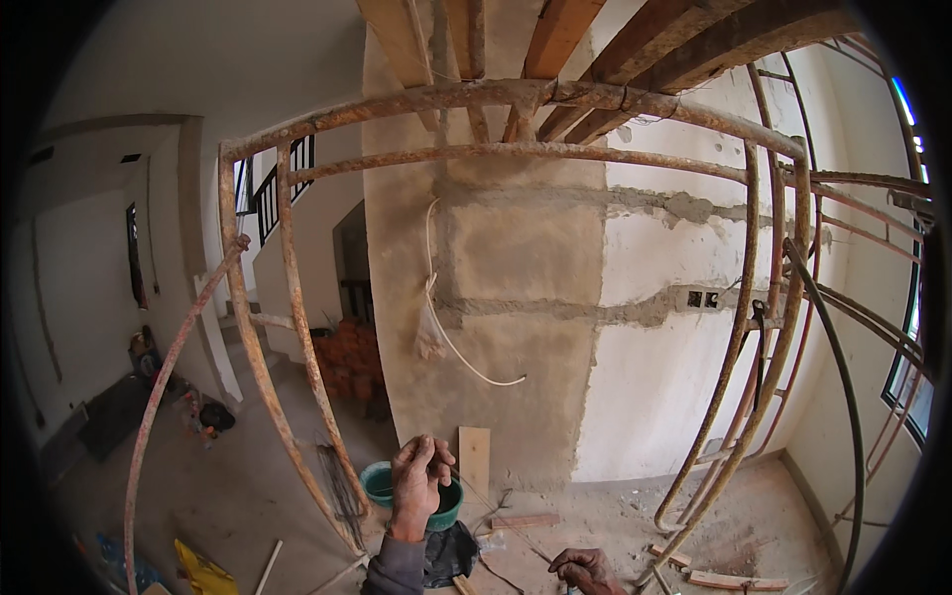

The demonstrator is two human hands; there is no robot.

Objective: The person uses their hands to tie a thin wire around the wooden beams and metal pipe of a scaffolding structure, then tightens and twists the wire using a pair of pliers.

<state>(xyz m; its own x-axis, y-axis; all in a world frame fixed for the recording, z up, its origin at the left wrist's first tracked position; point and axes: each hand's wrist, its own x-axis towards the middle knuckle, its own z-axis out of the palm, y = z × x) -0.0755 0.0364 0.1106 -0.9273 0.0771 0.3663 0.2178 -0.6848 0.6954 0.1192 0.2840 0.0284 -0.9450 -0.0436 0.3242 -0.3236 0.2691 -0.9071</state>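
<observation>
My left hand point(420, 484), in a dark sleeve, is raised at the lower middle with its fingers pinched together. From beside it a thin wire point(511, 526) slants down to my right hand point(585, 571), low and farther right, whose fingers are curled closed around its end. Whether this strand is metal or string is too fine to be sure of. The tip of the left pinch is partly hidden by the fingers. Behind the left hand stand green buckets point(448, 504), with a black plastic bag point(451, 555) just in front of them.
A rusty scaffold frame point(476, 151) arches ahead, with wooden planks point(560, 40) across its top. Beyond it is a part-plastered wall point(521, 387) with a hanging white cable point(461, 352). Red bricks point(347, 367) are stacked at left; wood strips point(739, 581) lie at right.
</observation>
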